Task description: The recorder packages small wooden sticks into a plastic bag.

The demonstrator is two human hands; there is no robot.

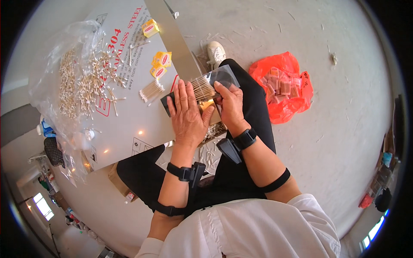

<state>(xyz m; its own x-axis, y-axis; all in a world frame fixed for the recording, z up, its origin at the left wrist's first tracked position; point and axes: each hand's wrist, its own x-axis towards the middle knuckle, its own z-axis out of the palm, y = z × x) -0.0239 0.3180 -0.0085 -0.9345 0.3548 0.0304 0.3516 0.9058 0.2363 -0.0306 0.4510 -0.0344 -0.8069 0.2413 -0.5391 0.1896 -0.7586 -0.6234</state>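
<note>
one row of swabs (203, 88) by the table (124, 122)
left hand (187, 116) flat, fingers straight beside the row; right hand (232, 105) pinching clear film (229, 75) at the swabs' ends; yellow packs (161, 59) lie on the table.

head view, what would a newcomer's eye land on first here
The bright red bag on the floor at right, holding small packs, probably stands out first. Next is the heap of cotton swabs at left, by the clear bag. In the centre, the left hand and right hand meet a swab row.
</note>
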